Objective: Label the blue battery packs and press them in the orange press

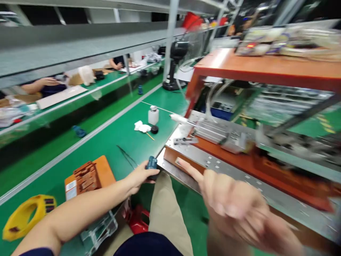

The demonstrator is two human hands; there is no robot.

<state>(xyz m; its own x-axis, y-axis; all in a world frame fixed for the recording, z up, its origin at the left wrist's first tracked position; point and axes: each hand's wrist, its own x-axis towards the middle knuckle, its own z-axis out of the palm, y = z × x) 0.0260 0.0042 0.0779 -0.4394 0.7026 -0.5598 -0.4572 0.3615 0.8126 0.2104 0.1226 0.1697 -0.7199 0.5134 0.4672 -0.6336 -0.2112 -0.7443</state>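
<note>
A: Where is the teal part, and how is it gripped?

B: The small dark teal, rounded part (152, 163) is held in the left hand (140, 175), narrowly closed between thumb and fingers. It lies near the front edge of the green work surface (112, 131), just beside the near corner of the silver metal plate (226, 177).

A: And the right hand (231, 195)?

B: It is raised in front of the plate, index finger extended and the other fingers bent inward. Motion blur obscures it; whether it holds anything, one cannot tell.

A: What surrounds the left hand?

B: Adjacent to it, thin black tweezers (126, 156). Farther back, a white bottle with a metallic top (153, 115), a round black object (154, 129), a crumpled white wad (142, 127) and a thin yellowish stick (150, 136). To its left, a reddish-brown moulded block (86, 176) rests on a flat orange piece (106, 167), with a yellow ring-shaped object (26, 217) beyond.

A: And the green strip past the pale rail?

B: It bears two blue parts, one nearer (79, 131) and one farther (140, 90).
</note>
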